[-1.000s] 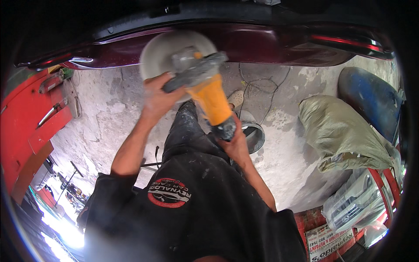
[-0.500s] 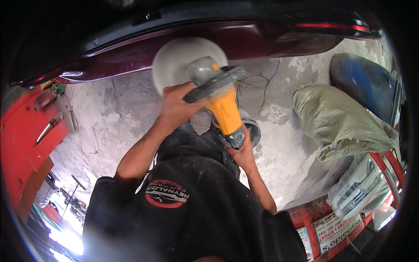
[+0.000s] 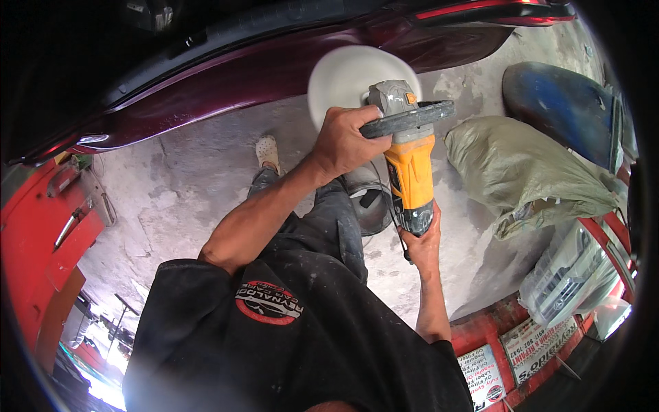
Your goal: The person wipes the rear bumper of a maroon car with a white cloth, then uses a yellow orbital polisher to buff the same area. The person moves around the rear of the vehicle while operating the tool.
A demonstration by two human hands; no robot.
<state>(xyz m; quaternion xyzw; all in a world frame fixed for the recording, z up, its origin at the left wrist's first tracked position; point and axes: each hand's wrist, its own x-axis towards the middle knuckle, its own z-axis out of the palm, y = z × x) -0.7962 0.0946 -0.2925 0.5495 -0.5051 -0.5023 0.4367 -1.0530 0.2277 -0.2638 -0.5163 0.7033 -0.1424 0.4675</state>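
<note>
I hold a yellow and grey car polisher (image 3: 413, 168) in both hands. My left hand (image 3: 347, 141) is wrapped round the near end of its dark loop handle (image 3: 439, 112). Around the black rear end of the body, my right hand (image 3: 424, 240) is closed. The round white pad (image 3: 336, 82) is at the lower edge of a glossy maroon car panel (image 3: 254, 86) and overlaps it in view. Whether the pad presses on the paint, I cannot tell. A dark cord hangs by the tool's rear end.
A bucket (image 3: 374, 223) stands on the worn concrete floor below the polisher. To the right are a greenish cover (image 3: 522, 172), a blue panel (image 3: 559, 110) and a plastic-wrapped part (image 3: 566, 278). Red metalwork (image 3: 41, 226) stands at the left. My shoe (image 3: 268, 151) shows beyond my left forearm.
Both hands have carried the polisher to the right along the car panel. The tool now stands more upright in view. My left foot has come into sight, and the bucket shows more.
</note>
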